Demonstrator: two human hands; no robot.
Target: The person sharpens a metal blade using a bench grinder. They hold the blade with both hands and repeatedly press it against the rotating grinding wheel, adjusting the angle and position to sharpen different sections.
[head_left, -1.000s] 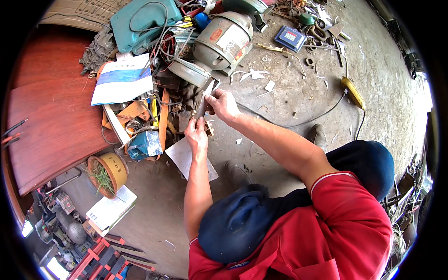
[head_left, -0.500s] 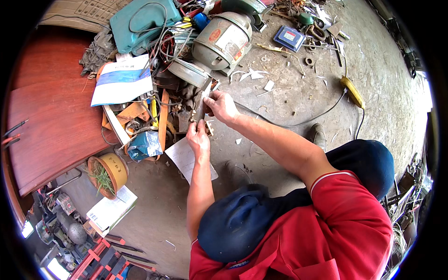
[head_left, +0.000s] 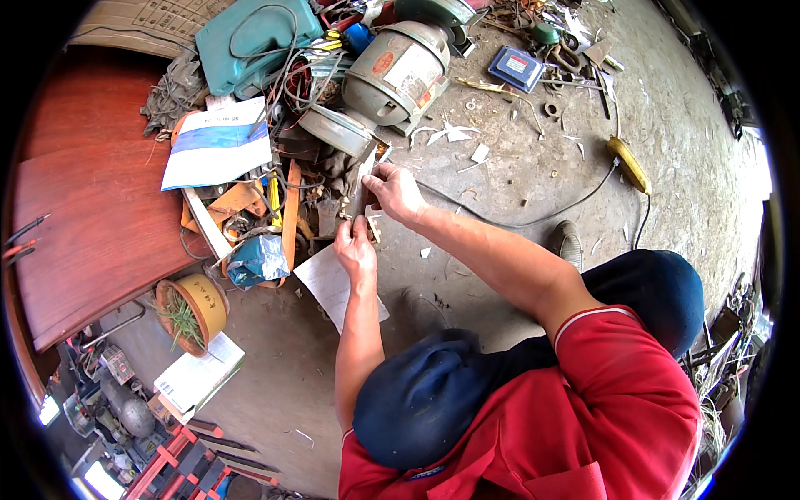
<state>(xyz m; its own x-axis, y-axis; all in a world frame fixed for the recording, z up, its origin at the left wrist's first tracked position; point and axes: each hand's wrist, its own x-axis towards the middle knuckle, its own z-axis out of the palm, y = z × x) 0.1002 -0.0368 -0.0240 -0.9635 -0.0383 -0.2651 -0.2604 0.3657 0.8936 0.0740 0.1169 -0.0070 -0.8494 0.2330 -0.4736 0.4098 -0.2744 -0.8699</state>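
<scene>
Both my hands hold a flat strip of grey metal, blade-like (head_left: 364,179), at the near wheel of a bench grinder (head_left: 398,77). Its far end meets the wheel's guard area, where a small orange glow shows. My left hand (head_left: 357,248) pinches the near end between thumb and fingers. Farther up, my right hand (head_left: 395,193) grips the strip from the right side. The grinder's round wheel housing (head_left: 337,129) faces me. The exact contact between strip and wheel is partly hidden.
A red-brown table (head_left: 92,217) stands left, with a potted plant (head_left: 202,304) by its near corner. A teal case (head_left: 250,46), tangled cables and a blue-white booklet (head_left: 218,146) lie beside the grinder. A yellow power strip (head_left: 631,166) trails its cord across the floor.
The metal strip and both hands have barely shifted. The orange glow at the strip's far end looks brighter now.
</scene>
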